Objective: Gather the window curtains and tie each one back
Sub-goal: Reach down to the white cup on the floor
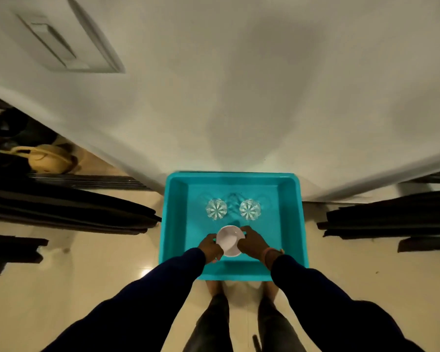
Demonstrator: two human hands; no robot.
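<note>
I look straight down at a turquoise tray (291,224) on the floor against a white wall. Both hands hold a small white bowl (228,240) over the tray's near part: my left hand (210,247) grips its left rim and my right hand (252,241) its right rim. Two clear cut-glass tumblers (216,209) (250,209) stand side by side in the far half of the tray. Dark curtains hang at the left (69,212) and at the right (386,219), their hems near the floor. No tie-back shows.
Cream glossy floor tiles (87,275) surround the tray. My legs and bare feet (215,288) stand just behind its near edge. A tan bag (48,158) lies at the far left among dark items. A switch plate (61,39) sits on the wall.
</note>
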